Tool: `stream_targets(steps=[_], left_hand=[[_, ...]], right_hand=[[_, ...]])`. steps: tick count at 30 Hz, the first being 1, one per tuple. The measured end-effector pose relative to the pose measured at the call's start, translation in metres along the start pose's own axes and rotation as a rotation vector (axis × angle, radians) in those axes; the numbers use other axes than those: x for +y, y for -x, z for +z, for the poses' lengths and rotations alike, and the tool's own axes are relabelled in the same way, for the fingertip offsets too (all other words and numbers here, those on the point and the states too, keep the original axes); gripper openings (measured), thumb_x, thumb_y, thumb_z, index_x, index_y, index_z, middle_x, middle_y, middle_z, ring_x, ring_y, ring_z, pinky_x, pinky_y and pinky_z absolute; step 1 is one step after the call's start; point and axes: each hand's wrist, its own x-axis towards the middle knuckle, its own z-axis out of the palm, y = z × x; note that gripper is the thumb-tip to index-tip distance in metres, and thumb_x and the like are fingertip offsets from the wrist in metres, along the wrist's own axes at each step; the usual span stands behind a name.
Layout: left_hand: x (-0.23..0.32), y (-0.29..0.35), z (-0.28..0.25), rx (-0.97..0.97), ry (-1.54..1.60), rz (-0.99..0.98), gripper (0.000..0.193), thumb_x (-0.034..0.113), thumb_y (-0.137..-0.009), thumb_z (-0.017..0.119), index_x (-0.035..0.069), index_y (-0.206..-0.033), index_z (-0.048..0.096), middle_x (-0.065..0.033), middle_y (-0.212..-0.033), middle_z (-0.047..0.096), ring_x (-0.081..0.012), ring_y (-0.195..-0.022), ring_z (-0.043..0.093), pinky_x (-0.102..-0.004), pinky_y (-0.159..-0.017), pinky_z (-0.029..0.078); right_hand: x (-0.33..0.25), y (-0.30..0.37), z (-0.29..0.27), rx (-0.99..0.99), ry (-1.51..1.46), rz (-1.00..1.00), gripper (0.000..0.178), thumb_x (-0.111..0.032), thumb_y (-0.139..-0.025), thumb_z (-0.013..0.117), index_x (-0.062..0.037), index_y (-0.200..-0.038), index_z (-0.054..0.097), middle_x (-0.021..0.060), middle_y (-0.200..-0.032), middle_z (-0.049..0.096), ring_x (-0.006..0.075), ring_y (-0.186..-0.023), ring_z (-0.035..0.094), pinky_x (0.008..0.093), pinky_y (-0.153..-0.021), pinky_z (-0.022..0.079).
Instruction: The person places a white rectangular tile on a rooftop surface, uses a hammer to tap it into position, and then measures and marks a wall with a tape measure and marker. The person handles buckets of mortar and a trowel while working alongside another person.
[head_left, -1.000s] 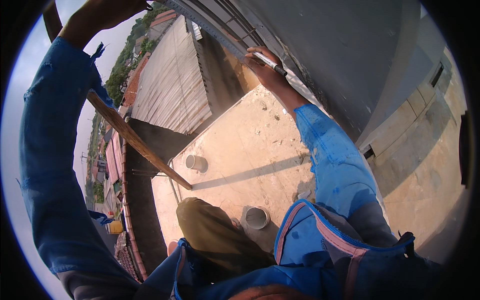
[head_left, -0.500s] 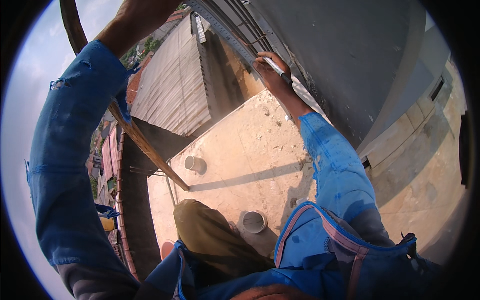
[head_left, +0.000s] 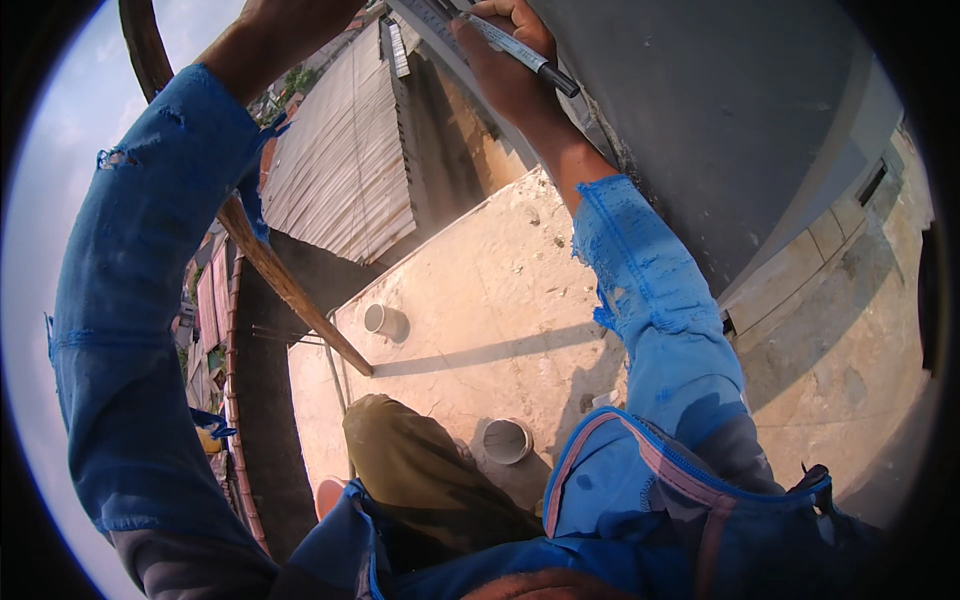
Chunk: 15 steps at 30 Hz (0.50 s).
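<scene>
My right hand is closed around a marker pen with a pale barrel and a black end, which points down to the right. The pen's other end meets a grey strip with ruler-like markings along the edge of a grey wall, at the top of the view. My left hand is raised at the upper edge, left of that strip. Its fingers run out of the picture, so their hold is hidden. Both forearms are in torn blue sleeves.
A wooden pole slants down to the pale concrete ledge below me. Two small pipe stubs, one far and one near, stand on it. Corrugated roofs lie lower beyond its edge. The dark grey wall rises at the right.
My right hand has moved up and to the left along the marked strip, carrying the marker pen. My left hand has stayed almost in place.
</scene>
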Motion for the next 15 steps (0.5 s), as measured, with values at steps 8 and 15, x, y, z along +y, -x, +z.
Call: stream_targets(steps=[8,15], left_hand=[[-0.002,0.002,0.005,0.004,0.009,-0.009,0.029,0.022,-0.094,0.066,0.021,-0.119,0.082,-0.0049,-0.142,0.064,-0.0276,-0.135,0.053,-0.0563,-0.114,0.037],[0.001,-0.006,0.008,0.038,0.046,-0.022,0.027,0.023,-0.095,0.065,0.021,-0.115,0.083,-0.0034,-0.142,0.064,-0.0264,-0.136,0.052,-0.0554,-0.113,0.037]], right_hand=[[0.001,-0.008,0.019,0.000,0.079,-0.254,0.021,-0.015,-0.097,0.079,-0.0002,-0.111,0.076,0.0138,-0.102,0.079,0.0240,-0.091,0.077,0.0367,-0.080,0.060],[0.001,-0.015,0.019,0.018,0.057,-0.234,0.022,-0.014,-0.098,0.078,0.0035,-0.111,0.076,0.0178,-0.102,0.079,0.0274,-0.093,0.077,0.0380,-0.081,0.061]])
